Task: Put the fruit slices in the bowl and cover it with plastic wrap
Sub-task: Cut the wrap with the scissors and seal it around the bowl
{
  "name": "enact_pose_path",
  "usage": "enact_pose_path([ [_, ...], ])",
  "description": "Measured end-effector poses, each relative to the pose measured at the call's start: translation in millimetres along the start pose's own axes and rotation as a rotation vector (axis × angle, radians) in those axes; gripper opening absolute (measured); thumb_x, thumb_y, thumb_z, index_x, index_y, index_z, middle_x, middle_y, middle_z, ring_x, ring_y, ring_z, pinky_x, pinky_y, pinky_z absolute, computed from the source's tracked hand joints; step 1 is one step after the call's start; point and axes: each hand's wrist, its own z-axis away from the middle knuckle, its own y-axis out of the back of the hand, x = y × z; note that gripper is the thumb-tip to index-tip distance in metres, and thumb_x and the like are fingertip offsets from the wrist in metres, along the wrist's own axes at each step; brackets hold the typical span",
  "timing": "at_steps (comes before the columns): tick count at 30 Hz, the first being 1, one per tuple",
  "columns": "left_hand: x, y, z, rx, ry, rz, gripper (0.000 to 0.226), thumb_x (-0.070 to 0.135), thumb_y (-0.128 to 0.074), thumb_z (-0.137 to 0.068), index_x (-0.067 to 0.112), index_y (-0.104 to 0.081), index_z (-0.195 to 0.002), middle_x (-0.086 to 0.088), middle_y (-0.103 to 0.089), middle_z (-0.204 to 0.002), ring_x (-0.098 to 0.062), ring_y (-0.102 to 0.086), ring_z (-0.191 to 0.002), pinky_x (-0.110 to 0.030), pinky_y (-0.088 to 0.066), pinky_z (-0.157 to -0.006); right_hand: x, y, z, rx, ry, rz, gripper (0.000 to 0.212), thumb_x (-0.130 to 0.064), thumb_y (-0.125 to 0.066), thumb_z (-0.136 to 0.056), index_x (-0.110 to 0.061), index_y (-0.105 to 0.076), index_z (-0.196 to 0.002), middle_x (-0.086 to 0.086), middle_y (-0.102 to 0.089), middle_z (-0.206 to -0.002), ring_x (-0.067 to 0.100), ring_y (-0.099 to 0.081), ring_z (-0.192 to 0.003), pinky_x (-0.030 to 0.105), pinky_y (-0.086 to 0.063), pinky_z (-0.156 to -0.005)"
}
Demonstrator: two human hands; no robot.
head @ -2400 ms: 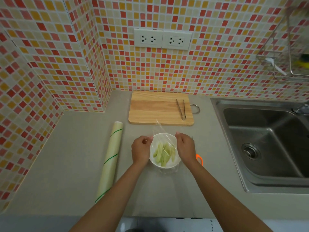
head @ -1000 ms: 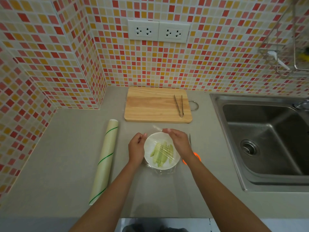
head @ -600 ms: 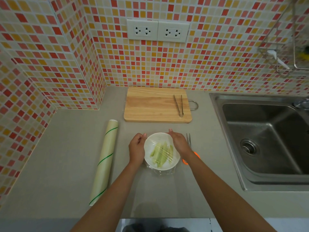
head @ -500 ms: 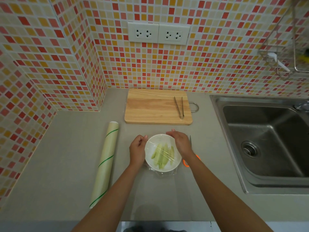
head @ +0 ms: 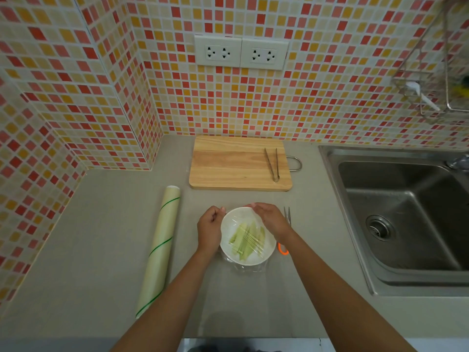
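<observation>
Likely the plastic wrap [head: 250,240] lifts off the bowl [head: 247,260] rim between the pinching left hand [head: 210,229] and flat, open right hand [head: 270,219] if pressed unevenly.

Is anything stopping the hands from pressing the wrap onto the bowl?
Nothing visible. The left hand and right hand are at the bowl rim, with the wrap over the slices.

Both hands press plastic wrap [head: 250,241] over the bowl [head: 229,226] of fruit slices [head: 245,241].
</observation>
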Motion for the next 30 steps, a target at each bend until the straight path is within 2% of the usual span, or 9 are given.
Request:
enact_pose_path([
  [6, -1.9, 0.6, -4.3, -0.024, 0.152, 0.054, 0.031, 0.024, -0.057, -0.093, 0.010, -0.054, -0.065, -0.003, -0.051, -0.063, -0.010, -0.044, -0.057, -0.017, -0.039, -0.050, 6.3, -0.4, 3.1, 0.045, 0.030, 0.020, 0.028, -0.020, -0.048, -0.098, -0.010, -0.075, -0.100, 0.011, -0.073, -0.102, 0.021, -0.067, -0.093, 0.040, -0.052, -0.089],
  [10, -3.4, -3.1, -4.7, -0.001, 0.180, 0.060, 0.037, 0.024, -0.054, -0.095, 0.016, -0.050, -0.059, 0.006, -0.053, -0.059, -0.007, -0.046, -0.057, -0.014, -0.040, -0.051, 5.3, -2.6, 4.1, 0.063, 0.035, 0.010, 0.029, -0.017, -0.048, -0.098, -0.003, -0.073, -0.101, 0.018, -0.072, -0.103, 0.027, -0.066, -0.096, 0.043, -0.051, -0.091],
  [14, 1.3, -5.7, -4.4, -0.036, 0.236, 0.087, 0.026, 0.018, -0.050, -0.094, 0.015, -0.051, -0.068, -0.001, -0.059, -0.077, -0.015, -0.052, -0.073, -0.029, -0.043, -0.071, 4.2, -3.0, 5.8, 0.081, 0.040, 0.009, 0.028, -0.015, -0.047, -0.098, -0.004, -0.073, -0.101, 0.013, -0.072, -0.101, 0.023, -0.065, -0.094, 0.037, -0.051, -0.087],
  [17, 7.5, -5.2, -5.7, -0.036, 0.281, 0.120, 0.011, 0.011, -0.052, -0.091, 0.016, -0.058, -0.084, -0.003, -0.063, -0.091, -0.019, -0.058, -0.076, -0.030, -0.048, -0.069, 4.6, -2.7, 7.4, 0.087, 0.031, 0.001, 0.028, -0.015, -0.047, -0.098, -0.007, -0.073, -0.100, 0.008, -0.072, -0.097, 0.014, -0.066, -0.086, 0.023, -0.053, -0.077],
  [19, 10.7, -4.5, -8.9, -0.020, 0.364, 0.151, 0.018, 0.003, -0.051, -0.086, 0.017, -0.057, -0.095, -0.005, -0.061, -0.093, -0.025, -0.058, -0.075, -0.033, -0.048, -0.067, 4.7, -3.3, 8.8, 0.085, 0.028, -0.018, 0.028, -0.016, -0.047, -0.098, -0.007, -0.073, -0.100, 0.006, -0.072, -0.095, 0.011, -0.067, -0.082, 0.014, -0.052, -0.068],
  [22, 12.1, -5.5, -12.3, 0.032, 0.443, 0.101, 0.033, -0.005, -0.043, -0.078, 0.019, -0.055, -0.097, -0.008, -0.058, -0.088, -0.026, -0.055, -0.072, -0.036, -0.046, -0.067, 4.6, -3.5, 11.6, 0.079, 0.022, -0.041, 0.029, -0.018, -0.047, -0.098, -0.004, -0.072, -0.103, 0.008, -0.072, -0.096, 0.013, -0.067, -0.083, 0.019, -0.053, -0.071],
  [27, 15.1, -9.3, -11.4, 0.227, 0.231, -0.040, 0.016, 0.010, -0.063, -0.083, 0.020, -0.057, -0.094, 0.002, -0.061, -0.079, -0.024, -0.062, -0.074, -0.036, -0.052, -0.075, 4.4, -6.3, 16.3, 0.144, 0.008, -0.086, 0.031, -0.013, -0.045, -0.099, 0.003, -0.069, -0.106, 0.017, -0.070, -0.102, 0.022, -0.064, -0.090, 0.030, -0.052, -0.078],
  [28, 16.7, -8.0, -11.3, 0.259, 0.162, -0.047, 0.005, 0.018, -0.060, -0.088, 0.020, -0.059, -0.092, 0.002, -0.063, -0.076, -0.023, -0.064, -0.072, -0.035, -0.052, -0.075, 4.8, -7.2, 17.1, 0.166, -0.001, -0.089, 0.030, -0.012, -0.044, -0.099, 0.003, -0.070, -0.106, 0.018, -0.070, -0.103, 0.023, -0.064, -0.092, 0.028, -0.051, -0.077],
  [30, 19.9, -3.0, -8.8, 0.303, 0.046, -0.038, 0.017, 0.026, -0.047, -0.096, 0.021, -0.062, -0.091, 0.002, -0.065, -0.071, -0.017, -0.065, -0.069, -0.032, -0.051, -0.073, 6.7, -9.0, 18.3, 0.213, -0.017, -0.083, 0.029, -0.011, -0.045, -0.098, 0.001, -0.070, -0.107, 0.016, -0.070, -0.106, 0.022, -0.064, -0.094, 0.025, -0.050, -0.076],
])
